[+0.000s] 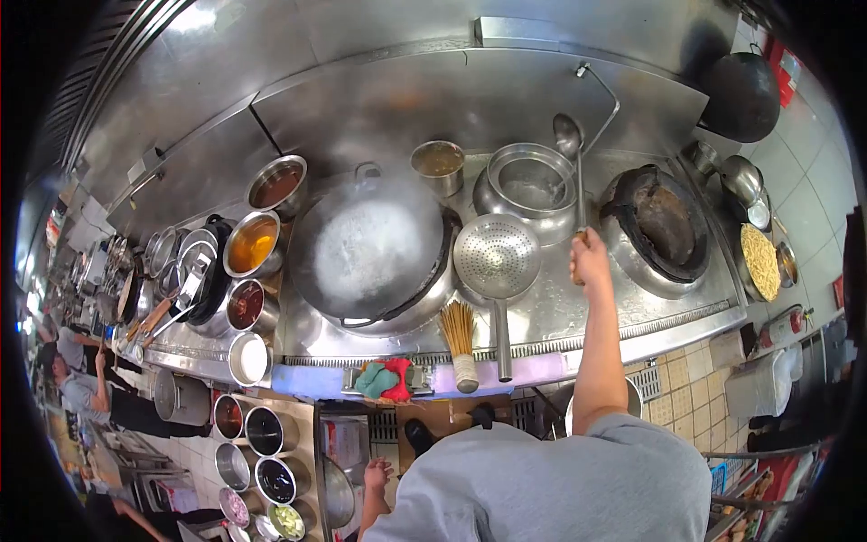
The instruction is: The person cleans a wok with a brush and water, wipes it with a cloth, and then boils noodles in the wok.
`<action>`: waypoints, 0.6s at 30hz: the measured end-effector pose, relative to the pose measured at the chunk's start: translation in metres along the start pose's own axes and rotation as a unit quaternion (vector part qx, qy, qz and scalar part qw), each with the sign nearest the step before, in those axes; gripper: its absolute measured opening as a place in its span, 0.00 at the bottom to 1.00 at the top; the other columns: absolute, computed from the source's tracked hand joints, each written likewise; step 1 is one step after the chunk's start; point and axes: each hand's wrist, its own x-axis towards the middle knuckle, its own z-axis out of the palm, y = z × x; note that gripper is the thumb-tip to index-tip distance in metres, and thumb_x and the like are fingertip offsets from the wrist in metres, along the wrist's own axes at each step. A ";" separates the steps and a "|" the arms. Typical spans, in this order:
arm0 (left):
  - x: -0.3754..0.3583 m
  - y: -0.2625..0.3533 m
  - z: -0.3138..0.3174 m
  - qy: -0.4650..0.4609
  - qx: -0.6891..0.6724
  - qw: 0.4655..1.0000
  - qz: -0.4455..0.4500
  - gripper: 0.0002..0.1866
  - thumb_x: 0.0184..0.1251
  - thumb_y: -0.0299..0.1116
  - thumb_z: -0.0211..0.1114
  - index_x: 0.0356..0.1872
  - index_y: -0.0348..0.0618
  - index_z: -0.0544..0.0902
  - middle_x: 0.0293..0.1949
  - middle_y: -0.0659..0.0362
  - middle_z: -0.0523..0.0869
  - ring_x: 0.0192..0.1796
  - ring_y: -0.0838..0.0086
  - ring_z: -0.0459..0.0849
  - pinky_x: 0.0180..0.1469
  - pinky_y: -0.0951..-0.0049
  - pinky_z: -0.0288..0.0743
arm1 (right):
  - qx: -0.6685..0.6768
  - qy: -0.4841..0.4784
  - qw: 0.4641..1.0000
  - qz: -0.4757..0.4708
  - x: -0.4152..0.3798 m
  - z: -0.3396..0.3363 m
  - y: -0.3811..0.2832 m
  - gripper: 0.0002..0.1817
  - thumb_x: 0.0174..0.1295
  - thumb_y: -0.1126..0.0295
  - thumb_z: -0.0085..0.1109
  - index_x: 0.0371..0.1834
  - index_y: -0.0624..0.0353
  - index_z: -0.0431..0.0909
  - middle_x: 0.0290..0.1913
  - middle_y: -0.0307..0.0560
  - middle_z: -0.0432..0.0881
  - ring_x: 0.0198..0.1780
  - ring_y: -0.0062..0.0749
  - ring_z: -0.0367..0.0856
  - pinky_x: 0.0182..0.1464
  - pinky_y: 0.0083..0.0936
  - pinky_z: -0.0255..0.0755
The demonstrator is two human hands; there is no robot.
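My right hand [590, 256] is closed round the wooden grip of a long metal ladle [567, 135], its bowl raised near the back wall, to the right of a steel pot [533, 176]. My left hand [377, 473] hangs low at my side with its fingers loosely apart and holds nothing that I can see. On the left burner sits a large wok [370, 244] with steaming, whitish contents. Between wok and ladle, a perforated strainer [497, 257] lies with its handle toward me. A bamboo wok brush [459, 339] rests beside that handle.
A blackened burner [668, 226] stands at right, near a basket of noodles [759, 262]. Pots of sauce and oil [254, 244] line the left side. Red and green cloths [384, 379] lie on the front edge. Another person [90, 388] stands far left.
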 end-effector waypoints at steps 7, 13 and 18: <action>-0.009 -0.058 -0.017 -0.004 0.026 0.998 -0.056 0.11 0.60 0.36 0.51 0.43 0.47 0.72 0.31 0.58 0.79 0.30 0.71 0.79 0.24 0.72 0.68 | -0.176 -0.056 0.983 0.011 0.093 -0.007 0.026 0.03 0.55 0.74 0.44 0.28 0.62 0.66 0.17 0.39 0.67 0.14 0.23 0.66 0.13 0.23 0.59; -0.016 -0.056 -0.027 -0.007 0.129 0.991 -0.026 0.12 0.59 0.38 0.52 0.43 0.48 0.73 0.32 0.58 0.80 0.32 0.69 0.79 0.27 0.68 0.69 | 0.182 -0.122 0.942 0.255 0.145 0.019 0.033 0.08 0.51 0.77 0.44 0.16 0.60 0.62 0.13 0.39 0.65 0.13 0.23 0.67 0.15 0.19 0.63; -0.001 -0.048 -0.029 0.030 -0.064 0.998 0.004 0.11 0.60 0.36 0.51 0.43 0.48 0.72 0.32 0.60 0.80 0.29 0.73 0.79 0.25 0.70 0.66 | 0.542 -0.197 0.761 0.298 0.132 0.037 -0.024 0.06 0.49 0.80 0.43 0.19 0.61 0.59 0.15 0.38 0.63 0.16 0.22 0.66 0.17 0.16 0.65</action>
